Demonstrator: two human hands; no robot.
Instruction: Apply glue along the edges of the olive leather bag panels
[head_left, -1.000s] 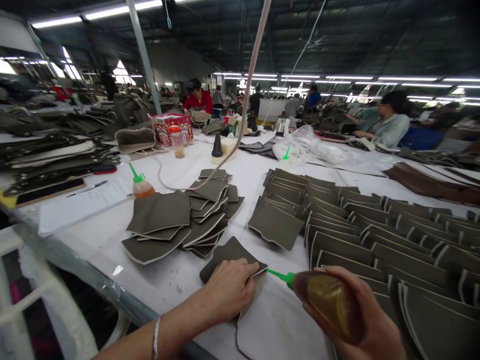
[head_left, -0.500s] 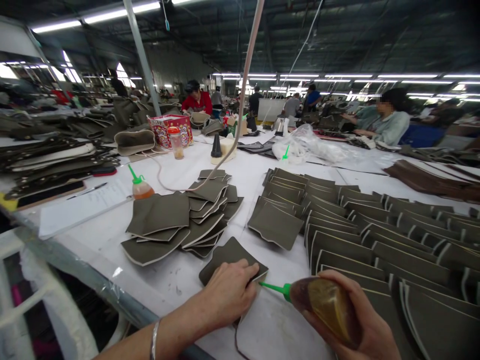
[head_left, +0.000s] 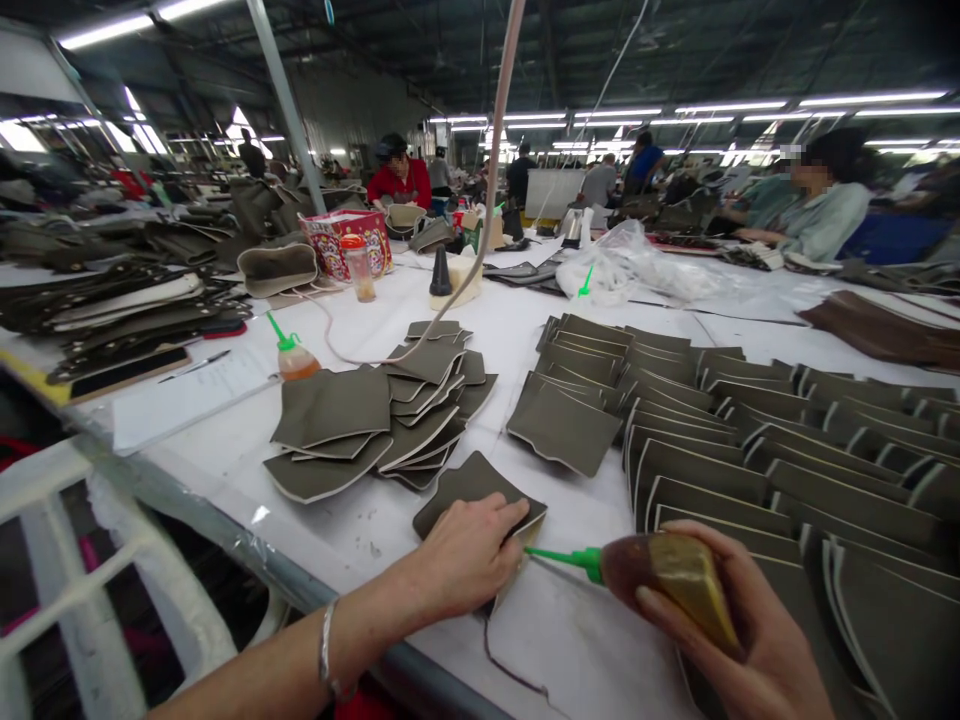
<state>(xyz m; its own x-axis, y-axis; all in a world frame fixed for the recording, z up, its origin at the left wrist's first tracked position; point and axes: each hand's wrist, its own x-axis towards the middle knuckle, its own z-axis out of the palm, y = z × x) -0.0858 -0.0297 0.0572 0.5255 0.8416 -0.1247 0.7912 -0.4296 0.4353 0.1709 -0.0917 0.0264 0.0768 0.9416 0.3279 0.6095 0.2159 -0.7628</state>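
My left hand [head_left: 465, 555] presses closed fingers down on a dark olive leather piece [head_left: 469, 487] lying on the white table [head_left: 562, 640]. My right hand [head_left: 739, 640] grips a brown glue bottle [head_left: 667, 575] laid almost flat. Its green nozzle [head_left: 564, 556] points left and touches the piece's lower right edge, just beside my left fingers. A loose heap of similar cut pieces [head_left: 375, 425] lies behind my left hand. Rows of overlapping pieces [head_left: 750, 440] are spread to the right of it.
A second glue bottle [head_left: 294, 355] with a green tip stands at the left by a sheet of paper [head_left: 187, 400]. A hose [head_left: 491, 180] hangs over the table. A red patterned box [head_left: 346, 243], a plastic bag [head_left: 637, 275] and seated workers lie beyond. The table's metal edge [head_left: 225, 545] runs at the left.
The bottle's nozzle has slid down along the piece's right edge, nearer my left fingers. The view has dropped slightly. My left hand has stayed on the piece.
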